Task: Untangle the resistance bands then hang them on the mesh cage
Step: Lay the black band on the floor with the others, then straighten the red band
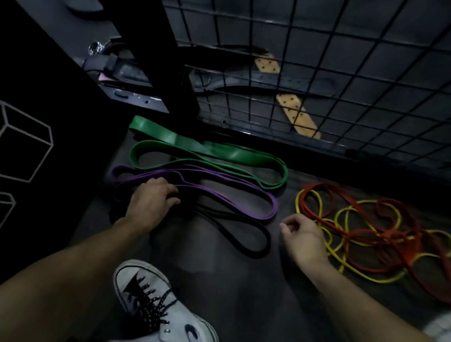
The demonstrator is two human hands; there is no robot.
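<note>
Several resistance bands lie on the dark floor in front of the mesh cage (329,71). A wide green band (215,150) lies nearest the cage, a purple band (244,195) just below it, and a thin black band (254,240) below that. To the right, a red band (367,230) and a yellow band (345,260) are tangled in a heap. My left hand (152,201) rests on the left end of the purple and black bands, fingers curled over them. My right hand (302,235) hovers loosely curled beside the red-yellow heap, holding nothing.
A black box with white cube outlines (19,144) stands at the left. A dark post (157,49) rises at the cage's corner. Belts and tan straps (297,117) lie behind the mesh. My white sneaker (160,306) sits on the floor between my arms.
</note>
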